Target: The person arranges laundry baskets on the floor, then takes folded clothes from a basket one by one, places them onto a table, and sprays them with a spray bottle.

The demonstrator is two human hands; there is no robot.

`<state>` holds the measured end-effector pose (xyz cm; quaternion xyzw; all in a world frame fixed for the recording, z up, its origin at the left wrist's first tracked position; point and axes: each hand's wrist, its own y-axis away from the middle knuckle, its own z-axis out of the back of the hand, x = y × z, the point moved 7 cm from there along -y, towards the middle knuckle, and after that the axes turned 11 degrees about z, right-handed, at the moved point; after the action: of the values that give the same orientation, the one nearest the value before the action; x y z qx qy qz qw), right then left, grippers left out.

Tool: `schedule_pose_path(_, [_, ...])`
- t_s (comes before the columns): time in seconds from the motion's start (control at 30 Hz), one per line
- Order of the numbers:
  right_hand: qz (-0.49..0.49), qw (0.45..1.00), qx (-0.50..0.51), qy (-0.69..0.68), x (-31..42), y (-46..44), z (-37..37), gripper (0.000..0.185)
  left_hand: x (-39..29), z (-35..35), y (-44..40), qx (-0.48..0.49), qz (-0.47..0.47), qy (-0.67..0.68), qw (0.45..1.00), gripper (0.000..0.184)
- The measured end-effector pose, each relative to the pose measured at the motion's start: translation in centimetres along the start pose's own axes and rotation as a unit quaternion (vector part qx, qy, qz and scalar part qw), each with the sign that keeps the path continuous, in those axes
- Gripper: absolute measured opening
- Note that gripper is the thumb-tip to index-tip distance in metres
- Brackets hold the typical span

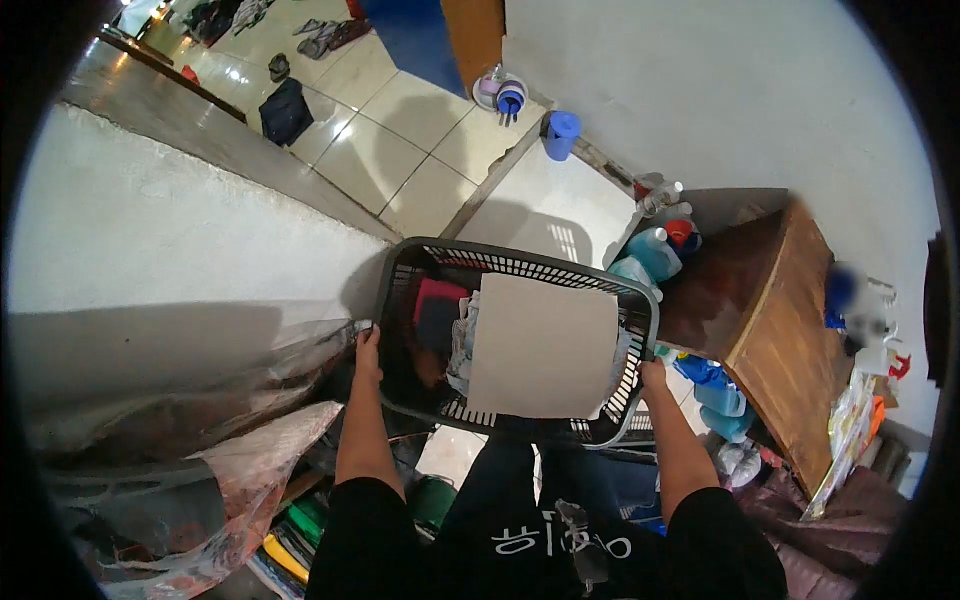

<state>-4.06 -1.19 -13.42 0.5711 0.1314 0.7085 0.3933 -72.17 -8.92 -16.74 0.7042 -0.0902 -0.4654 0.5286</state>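
With the clock centred on the basket, the wearer's black shirt is nearest, at six o'clock. Just beyond it, the left hand is closed on the basket's rim at nine o'clock and the right hand grips the opposite end, a little past three. The dark plastic basket is between them, in front of the body and seemingly off the floor. Inside, a flat beige panel covers the middle and right; red cloth and striped cloth show at its left. I judge the loading and lifting to be done, the carrying in hand, and the setting down left to do; where it should go cannot be told. Crumpled plastic sheeting is at eight o'clock. A brown wooden cabinet stands tilted at three, with a bottle of teal liquid near it at two. Farther off, a blue container is at twelve by the wall. Beyond that opens the tiled floor, where a dark cloth lies between ten and eleven.
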Motion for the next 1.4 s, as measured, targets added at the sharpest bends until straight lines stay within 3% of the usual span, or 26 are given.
schedule_pose_path(0.07, [0.029, 0.993, 0.015, 0.113, -2.8, -3.5, -0.2, 0.032, -0.8, -0.9, 0.3, -0.029, 0.004, -0.019, 0.999, 0.056])
schedule_pose_path(0.1, [0.012, 0.998, 0.025, 0.064, -2.9, -3.1, -0.8, 0.029, -1.3, -1.2, 0.8, -0.046, 0.007, -0.030, 0.998, 0.058])
schedule_pose_path(0.2, [-0.006, 0.995, 0.030, 0.090, -3.0, -2.2, -2.5, 0.025, -2.5, -1.7, 1.0, -0.114, 0.012, -0.074, 0.991, 0.062])
schedule_pose_path(0.23, [-0.032, 0.998, 0.017, 0.044, -3.2, -1.2, -2.9, 0.024, -3.1, -1.9, 0.9, -0.118, 0.004, -0.087, 0.989, 0.064])
schedule_pose_path(0.4, [-0.020, 0.994, 0.042, 0.099, -7.4, -1.0, -2.7, 0.029, -4.5, -2.5, -2.0, -0.076, -0.033, -0.115, 0.990, 0.068])
schedule_pose_path(0.43, [-0.026, 0.994, 0.037, 0.101, -7.0, 0.2, -2.9, 0.030, -6.3, -4.2, 0.8, -0.113, -0.022, -0.182, 0.977, 0.072])
schedule_pose_path(0.5, [-0.034, 0.992, 0.037, 0.116, -8.4, 0.7, -3.1, 0.033, -6.1, -3.1, -1.4, -0.114, -0.078, -0.275, 0.951, 0.073])
schedule_pose_path(0.53, [-0.037, 0.981, 0.034, 0.186, -5.5, 3.1, -3.6, 0.033, -6.4, -3.2, -1.8, -0.114, -0.107, -0.320, 0.934, 0.074])
schedule_pose_path(0.6, [-0.031, 0.974, 0.036, 0.223, -6.8, 2.9, -3.4, 0.033, -6.5, -2.9, -0.8, -0.106, -0.148, -0.327, 0.927, 0.075])
schedule_pose_path(0.63, [-0.027, 0.986, 0.030, 0.163, -7.2, 3.5, -3.6, 0.033, -6.3, -2.6, 0.0, -0.102, -0.169, -0.331, 0.923, 0.076])
schedule_pose_path(0.73, [-0.024, 0.986, 0.053, 0.156, -8.7, 4.2, -3.7, 0.035, -2.9, 0.6, 3.8, -0.314, -0.188, -0.458, 0.810, 0.068])
schedule_pose_path(0.8, [-0.039, 0.985, 0.039, 0.166, -8.4, 5.2, -3.7, 0.038, 2.9, 3.4, 4.5, -0.306, -0.170, -0.363, 0.864, 0.067])
schedule_pose_path(0.87, [-0.028, 0.982, 0.045, 0.179, -9.0, 5.6, -3.7, 0.041, 9.6, 3.9, 8.1, -0.372, -0.107, -0.270, 0.881, 0.060])
schedule_pose_path(0.93, [-0.054, 0.988, 0.060, 0.132, -9.3, 5.4, -3.8, 0.031, 17.2, 4.8, 8.8, -0.252, -0.108, -0.074, 0.959, 0.051])
schedule_pose_path(1.0, [-0.024, 0.988, 0.090, 0.126, -9.7, 4.3, -3.8, 0.026, 24.9, 3.7, 7.0, -0.032, -0.025, 0.018, 0.999, 0.040])
schedule_pose_path(1.07, [0.017, 0.982, 0.069, 0.172, -10.9, 2.6, -3.3, 0.027, 26.5, -3.1, 11.8, 0.108, 0.142, 0.102, 0.979, 0.033])
schedule_pose_path(1.13, [0.097, 0.971, 0.068, 0.208, -12.3, 1.0, -2.7, 0.028, 31.9, -3.6, 7.9, 0.180, 0.211, 0.273, 0.921, 0.031])
schedule_pose_path(1.17, [0.091, 0.966, 0.071, 0.229, -10.9, 2.1, -2.9, 0.028, 33.5, -3.4, 5.5, 0.188, 0.193, 0.256, 0.929, 0.035])
schedule_pose_path(1.2, [0.085, 0.981, 0.065, 0.160, -9.4, 3.8, -3.4, 0.028, 32.9, -3.9, 5.1, 0.162, 0.186, 0.340, 0.907, 0.036])
schedule_pose_path(1.23, [0.108, 0.968, 0.063, 0.216, -6.8, 5.5, -3.8, 0.027, 32.8, -4.7, 4.2, 0.156, 0.206, 0.352, 0.900, 0.038])
schedule_pose_path(1.27, [0.159, 0.949, 0.062, 0.267, -9.2, 3.5, -3.0, 0.025, 32.7, -5.5, 3.3, 0.150, 0.225, 0.365, 0.891, 0.039])
schedule_pose_path(1.33, [0.162, 0.957, 0.070, 0.231, -10.6, 2.3, -2.6, 0.024, 32.5, -7.4, 0.6, 0.142, 0.239, 0.383, 0.881, 0.039])
schedule_pose_path(1.4, [0.100, 0.983, 0.068, 0.141, -9.8, 4.0, -2.9, 0.025, 32.8, -9.0, -1.8, 0.134, 0.237, 0.389, 0.880, 0.039])
